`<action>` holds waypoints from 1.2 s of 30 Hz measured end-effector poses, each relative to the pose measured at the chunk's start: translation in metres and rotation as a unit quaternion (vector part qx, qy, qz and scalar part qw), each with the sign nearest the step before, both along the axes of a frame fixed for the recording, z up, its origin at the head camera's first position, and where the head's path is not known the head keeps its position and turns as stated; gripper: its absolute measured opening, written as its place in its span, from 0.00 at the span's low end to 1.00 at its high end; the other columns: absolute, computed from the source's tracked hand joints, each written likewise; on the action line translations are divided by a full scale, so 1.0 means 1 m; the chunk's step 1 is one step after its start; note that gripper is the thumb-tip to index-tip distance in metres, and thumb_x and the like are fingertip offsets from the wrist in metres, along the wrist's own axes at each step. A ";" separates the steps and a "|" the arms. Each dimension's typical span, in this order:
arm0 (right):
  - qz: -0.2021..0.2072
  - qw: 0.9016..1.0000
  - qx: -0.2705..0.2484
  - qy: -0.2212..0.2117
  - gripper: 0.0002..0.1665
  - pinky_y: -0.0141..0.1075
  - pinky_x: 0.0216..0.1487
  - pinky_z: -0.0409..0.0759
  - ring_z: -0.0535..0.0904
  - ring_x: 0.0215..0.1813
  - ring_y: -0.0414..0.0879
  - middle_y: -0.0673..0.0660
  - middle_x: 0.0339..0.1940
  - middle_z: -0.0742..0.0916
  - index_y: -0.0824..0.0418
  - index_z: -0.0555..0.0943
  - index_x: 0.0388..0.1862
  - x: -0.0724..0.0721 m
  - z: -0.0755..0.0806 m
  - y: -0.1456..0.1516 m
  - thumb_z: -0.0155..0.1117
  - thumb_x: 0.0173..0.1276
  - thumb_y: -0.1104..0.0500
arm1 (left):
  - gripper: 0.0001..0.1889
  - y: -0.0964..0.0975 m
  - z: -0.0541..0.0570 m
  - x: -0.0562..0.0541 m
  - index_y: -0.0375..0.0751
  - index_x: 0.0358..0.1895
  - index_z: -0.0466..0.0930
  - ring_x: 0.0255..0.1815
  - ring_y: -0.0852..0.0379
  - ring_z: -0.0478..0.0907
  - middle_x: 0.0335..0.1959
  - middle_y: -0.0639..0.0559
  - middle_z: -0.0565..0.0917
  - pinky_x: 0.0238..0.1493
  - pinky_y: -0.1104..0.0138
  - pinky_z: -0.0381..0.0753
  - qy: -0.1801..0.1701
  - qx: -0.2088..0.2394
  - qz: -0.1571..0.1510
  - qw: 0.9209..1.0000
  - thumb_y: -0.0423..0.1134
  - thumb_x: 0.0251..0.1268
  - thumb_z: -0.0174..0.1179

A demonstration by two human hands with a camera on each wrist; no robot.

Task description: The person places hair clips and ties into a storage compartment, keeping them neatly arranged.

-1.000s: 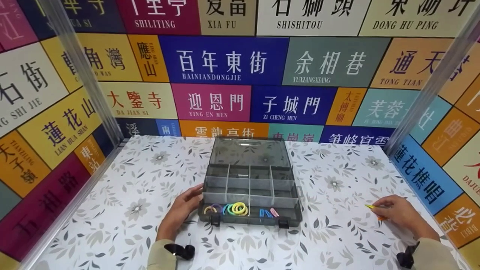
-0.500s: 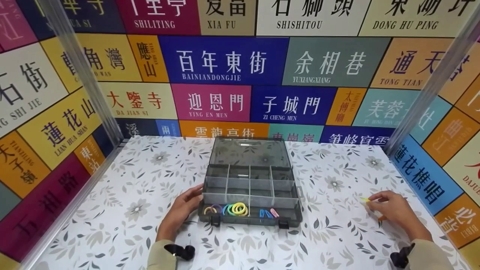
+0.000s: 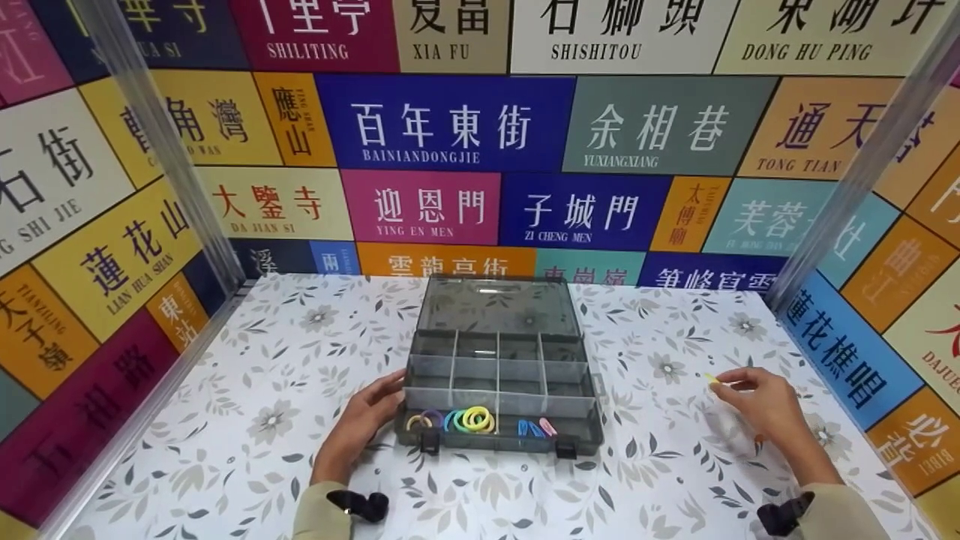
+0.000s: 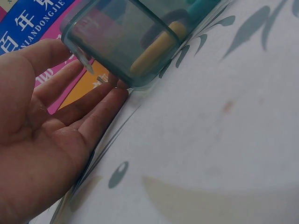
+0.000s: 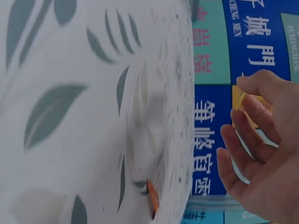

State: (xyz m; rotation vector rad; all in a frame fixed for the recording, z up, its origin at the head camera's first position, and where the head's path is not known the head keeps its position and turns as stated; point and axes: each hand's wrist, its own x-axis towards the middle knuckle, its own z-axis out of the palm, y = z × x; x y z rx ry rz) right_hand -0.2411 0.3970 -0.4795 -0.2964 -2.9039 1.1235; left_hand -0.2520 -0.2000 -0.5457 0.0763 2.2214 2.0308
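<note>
A dark translucent compartment box [image 3: 397, 447] stands with its lid raised on the table. My left hand [image 3: 365, 420] touches its left side with fairly straight fingers; the left wrist view shows those fingertips at the box wall. Coloured hair ties [image 3: 472, 420] lie in the front left compartment. Blue and pink hair clips [image 3: 548, 427] lie in the front right one. Right of the box, my right hand [image 3: 765, 405] pinches a small yellow hair clip [image 5: 240, 99] between thumb and index finger, above the table. The other right fingers are loosely bent.
An orange piece [image 5: 153, 199], probably another clip, lies on the table in the right wrist view. A floral cloth [image 3: 247, 420] covers the tabletop. Walls with coloured place-name panels [image 3: 450, 120] enclose the back and sides. The box's rear compartments [image 3: 476, 371] show no contents.
My right hand has lifted the yellow clip off to the left and slightly away from me, toward the box. My left hand stays at the box's side.
</note>
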 end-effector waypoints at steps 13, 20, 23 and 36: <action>-0.002 0.995 0.026 0.094 0.26 0.31 0.39 0.75 0.80 0.51 0.57 0.65 0.50 0.86 0.61 0.85 0.50 0.007 0.010 -0.041 0.68 0.67 0.41 | 0.26 0.000 0.000 0.000 0.50 0.73 0.70 0.71 0.46 0.72 0.73 0.44 0.72 0.74 0.51 0.72 0.001 0.001 0.001 1.000 0.43 0.74 0.58; -0.002 0.994 0.017 0.107 0.24 0.32 0.41 0.75 0.80 0.54 0.58 0.64 0.50 0.87 0.60 0.86 0.49 0.010 0.016 -0.066 0.71 0.65 0.42 | 0.26 0.001 0.000 -0.001 0.51 0.73 0.70 0.72 0.45 0.71 0.73 0.43 0.72 0.72 0.50 0.73 -0.003 -0.007 0.007 1.000 0.45 0.74 0.59; -0.007 0.994 0.007 0.111 0.23 0.29 0.39 0.75 0.81 0.52 0.56 0.62 0.48 0.88 0.59 0.87 0.48 0.012 0.019 -0.077 0.72 0.64 0.43 | 0.27 0.002 0.001 -0.001 0.51 0.73 0.70 0.72 0.45 0.71 0.73 0.44 0.72 0.72 0.50 0.73 -0.006 -0.010 0.010 1.000 0.46 0.73 0.59; -0.011 0.990 -0.042 0.133 0.16 0.25 0.35 0.76 0.81 0.40 0.39 0.60 0.44 0.89 0.58 0.89 0.42 0.020 0.013 -0.126 0.75 0.62 0.49 | 0.26 0.001 0.002 0.000 0.53 0.72 0.70 0.72 0.46 0.71 0.73 0.45 0.72 0.73 0.50 0.72 -0.013 -0.015 0.011 1.000 0.46 0.73 0.59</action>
